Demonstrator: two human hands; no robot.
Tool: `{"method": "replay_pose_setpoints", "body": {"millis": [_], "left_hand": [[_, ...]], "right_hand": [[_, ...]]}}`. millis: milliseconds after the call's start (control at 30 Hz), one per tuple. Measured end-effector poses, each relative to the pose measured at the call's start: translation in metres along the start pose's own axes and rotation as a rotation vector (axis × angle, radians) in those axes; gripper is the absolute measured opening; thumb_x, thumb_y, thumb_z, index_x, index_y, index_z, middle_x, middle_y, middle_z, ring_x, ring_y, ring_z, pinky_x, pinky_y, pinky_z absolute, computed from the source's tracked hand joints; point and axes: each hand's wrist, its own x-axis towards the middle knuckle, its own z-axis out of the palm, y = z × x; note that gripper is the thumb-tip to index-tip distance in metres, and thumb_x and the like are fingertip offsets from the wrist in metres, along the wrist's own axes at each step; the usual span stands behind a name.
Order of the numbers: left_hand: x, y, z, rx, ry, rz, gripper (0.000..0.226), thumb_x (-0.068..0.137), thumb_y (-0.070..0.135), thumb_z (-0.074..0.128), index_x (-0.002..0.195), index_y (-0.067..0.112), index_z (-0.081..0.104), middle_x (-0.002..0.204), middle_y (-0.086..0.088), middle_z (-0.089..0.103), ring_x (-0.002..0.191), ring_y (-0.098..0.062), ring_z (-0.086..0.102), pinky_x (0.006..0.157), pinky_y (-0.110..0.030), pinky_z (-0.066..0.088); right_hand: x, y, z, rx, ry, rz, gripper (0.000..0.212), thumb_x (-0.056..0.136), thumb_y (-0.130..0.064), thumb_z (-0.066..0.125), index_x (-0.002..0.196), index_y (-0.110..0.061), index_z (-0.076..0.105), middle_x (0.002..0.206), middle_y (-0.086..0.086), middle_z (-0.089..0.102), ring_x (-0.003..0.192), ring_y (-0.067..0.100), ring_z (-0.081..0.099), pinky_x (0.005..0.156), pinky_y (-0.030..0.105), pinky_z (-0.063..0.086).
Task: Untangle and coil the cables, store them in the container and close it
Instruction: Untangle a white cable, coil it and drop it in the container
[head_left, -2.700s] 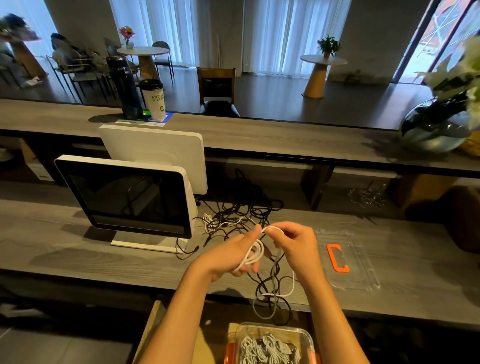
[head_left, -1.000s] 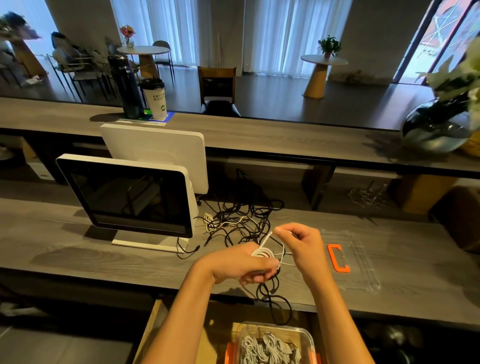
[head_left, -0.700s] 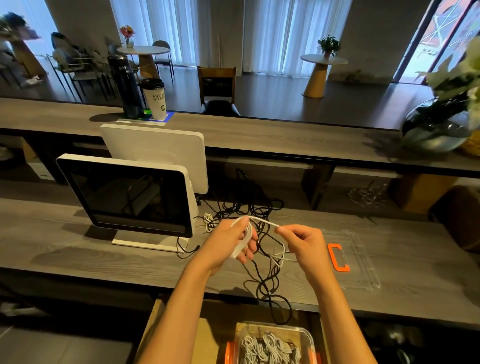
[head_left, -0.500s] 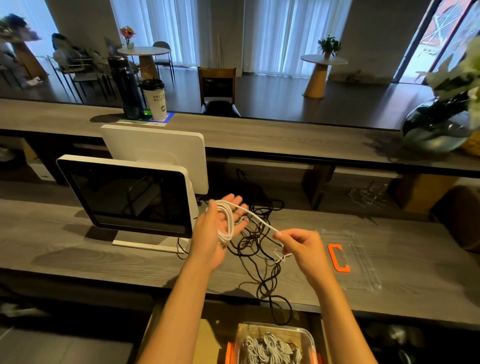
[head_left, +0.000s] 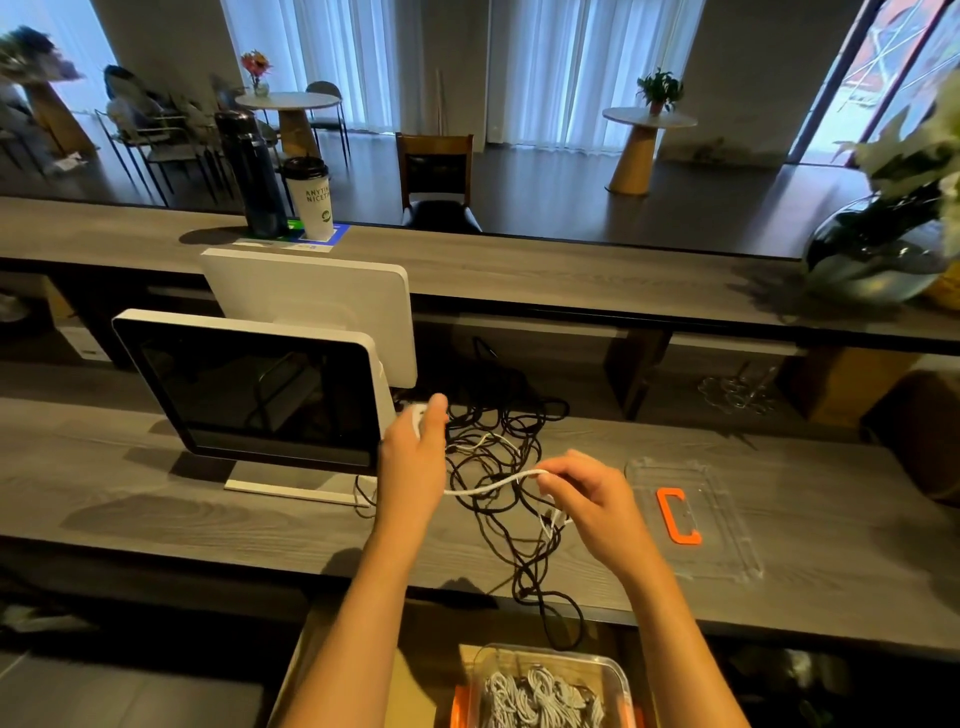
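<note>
Your left hand has turned palm-down since a moment ago, gripping the white cable coil on its far side, while your right hand pinches the free end near the black tangle; another wrap is on, and the open container waits below the counter's near edge.

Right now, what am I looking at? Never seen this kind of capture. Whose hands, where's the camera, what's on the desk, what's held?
There is no robot here. One wide-angle camera sits on a person's head, looking forward and down at their own bare hands.

The left hand grips a coil of white cable. The right hand pinches the same cable's loose stretch.

On the grey counter lie a tangle of black cables, a monitor, and a clear lid with an orange handle.

Below the counter's edge, a clear container already holds coiled grey cables.
</note>
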Motion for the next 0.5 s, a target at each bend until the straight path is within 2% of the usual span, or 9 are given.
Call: {"method": "replay_pose_setpoints", "body": {"millis": [67, 133, 233, 300, 333, 400, 433, 500], "left_hand": [[-0.002, 0.004, 0.004, 0.191, -0.152, -0.01, 0.056, 0.102, 0.049, 0.038, 0.096, -0.001, 0.064, 0.072, -0.005, 0.053, 0.065, -0.014, 0.05, 0.06, -0.028, 0.039], [-0.007, 0.008, 0.007, 0.33, -0.393, -0.024, 0.067, 0.097, 0.06, 0.03, 0.093, 0.004, 0.066, 0.074, -0.005, 0.058, 0.068, -0.016, 0.053, 0.066, -0.031, 0.042], [-0.019, 0.007, 0.008, 0.292, -0.721, -0.071, 0.079, 0.084, 0.079, 0.015, 0.079, 0.016, 0.062, 0.07, 0.002, 0.058, 0.064, -0.014, 0.052, 0.066, -0.029, 0.044], [-0.023, 0.003, 0.009, 0.232, -0.89, -0.08, 0.089, 0.081, 0.086, 0.02, 0.089, 0.011, 0.067, 0.074, 0.0, 0.058, 0.062, -0.013, 0.048, 0.056, -0.024, 0.041], [-0.023, 0.004, 0.011, 0.22, -0.954, -0.083, 0.081, 0.087, 0.08, 0.031, 0.094, 0.008, 0.067, 0.075, -0.001, 0.057, 0.06, -0.011, 0.047, 0.052, -0.021, 0.038], [-0.024, 0.005, 0.014, 0.21, -1.031, -0.05, 0.047, 0.097, 0.054, 0.052, 0.093, 0.009, 0.066, 0.072, 0.0, 0.055, 0.055, -0.008, 0.045, 0.048, -0.019, 0.036], [-0.023, 0.007, 0.015, 0.188, -1.059, -0.036, 0.036, 0.098, 0.044, 0.055, 0.091, 0.011, 0.065, 0.07, 0.001, 0.055, 0.054, -0.007, 0.045, 0.047, -0.019, 0.035], [-0.023, 0.007, 0.013, 0.096, -1.107, -0.055, 0.032, 0.101, 0.039, 0.05, 0.089, 0.014, 0.064, 0.066, 0.004, 0.053, 0.052, -0.008, 0.043, 0.046, -0.02, 0.035]], "right_hand": [[0.0, -0.007, 0.003, 0.026, 0.023, -0.036, 0.02, 0.096, -0.013, 0.061, 0.095, -0.028, 0.074, 0.078, -0.017, 0.066, 0.069, 0.006, 0.06, 0.061, 0.018, 0.048], [0.0, -0.011, 0.005, 0.069, 0.053, -0.037, 0.021, 0.096, -0.011, 0.06, 0.095, -0.026, 0.074, 0.075, -0.014, 0.067, 0.062, 0.004, 0.059, 0.056, 0.018, 0.047], [0.002, -0.012, 0.008, 0.109, 0.109, -0.01, 0.018, 0.095, -0.009, 0.062, 0.095, -0.022, 0.075, 0.072, -0.013, 0.069, 0.061, 0.004, 0.059, 0.055, 0.015, 0.045], [0.003, -0.012, 0.009, 0.122, 0.169, -0.002, 0.018, 0.092, -0.007, 0.066, 0.094, -0.022, 0.075, 0.08, -0.014, 0.073, 0.071, 0.003, 0.065, 0.061, 0.015, 0.049], [0.003, -0.011, 0.009, 0.129, 0.19, 0.003, 0.018, 0.091, -0.007, 0.068, 0.093, -0.023, 0.075, 0.083, -0.013, 0.074, 0.075, 0.004, 0.067, 0.065, 0.015, 0.051], [0.004, -0.01, 0.008, 0.13, 0.207, 0.017, 0.017, 0.088, -0.006, 0.07, 0.092, -0.022, 0.076, 0.086, -0.01, 0.075, 0.08, 0.005, 0.069, 0.07, 0.017, 0.053], [0.004, -0.009, 0.008, 0.123, 0.21, 0.026, 0.015, 0.087, -0.008, 0.072, 0.091, -0.022, 0.076, 0.086, -0.009, 0.076, 0.081, 0.006, 0.069, 0.071, 0.018, 0.054], [0.005, -0.007, 0.005, 0.11, 0.215, 0.046, 0.012, 0.086, -0.012, 0.074, 0.088, -0.023, 0.077, 0.082, -0.008, 0.076, 0.078, 0.008, 0.069, 0.07, 0.02, 0.055]]}}
